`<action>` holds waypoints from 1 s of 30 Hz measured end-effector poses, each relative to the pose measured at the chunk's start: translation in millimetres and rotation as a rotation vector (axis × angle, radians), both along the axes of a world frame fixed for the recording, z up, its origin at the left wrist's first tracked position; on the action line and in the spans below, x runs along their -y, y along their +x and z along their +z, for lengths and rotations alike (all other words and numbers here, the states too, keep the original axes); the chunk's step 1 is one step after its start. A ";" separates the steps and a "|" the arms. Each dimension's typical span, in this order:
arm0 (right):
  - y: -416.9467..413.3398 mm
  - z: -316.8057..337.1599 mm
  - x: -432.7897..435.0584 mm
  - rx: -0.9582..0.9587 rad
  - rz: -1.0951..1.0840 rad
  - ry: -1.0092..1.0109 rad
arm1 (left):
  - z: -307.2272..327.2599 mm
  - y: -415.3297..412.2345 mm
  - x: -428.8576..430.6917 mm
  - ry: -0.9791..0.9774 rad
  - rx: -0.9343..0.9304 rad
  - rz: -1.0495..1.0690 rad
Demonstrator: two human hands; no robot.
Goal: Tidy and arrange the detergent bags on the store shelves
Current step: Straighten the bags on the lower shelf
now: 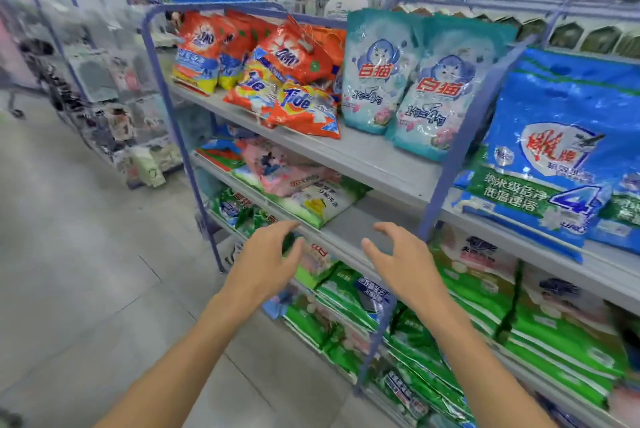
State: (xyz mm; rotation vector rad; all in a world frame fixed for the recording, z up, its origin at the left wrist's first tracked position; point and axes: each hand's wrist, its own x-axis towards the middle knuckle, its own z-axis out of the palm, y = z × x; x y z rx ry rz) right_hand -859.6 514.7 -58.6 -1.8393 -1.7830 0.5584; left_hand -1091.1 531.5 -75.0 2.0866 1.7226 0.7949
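Left hand (266, 254): hovering before the middle shelf (363, 225), fingers spread loose, gripping nothing.
Right hand (405, 261): mirroring it alongside (palms facing), equally empty.
Green detergent bags (346, 292): lying stacked just below both hands.
Pink bag (284, 168): lying flat on that middle shelf.
Tide bags (301, 105): slumping on the top shelf (363, 150), beside upright teal bags (377, 74).

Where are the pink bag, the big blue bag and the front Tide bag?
Pink plastic bag (277, 166): head view, its middle.
Big blue plastic bag (550, 147): head view, its red-lettered label.
Front orange Tide bag (299, 101): head view, on its logo.
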 end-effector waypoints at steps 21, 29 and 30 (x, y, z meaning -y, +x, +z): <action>-156.8 44.0 -183.6 -0.040 -0.211 0.228 | 38.2 -145.7 -227.4 0.089 0.093 -0.175; -189.5 53.0 -301.5 -0.098 -0.236 0.277 | 54.0 -178.4 -339.8 0.132 0.084 -0.155; -194.9 54.5 -314.1 -0.100 -0.234 0.277 | 56.5 -183.4 -352.2 0.138 0.084 -0.149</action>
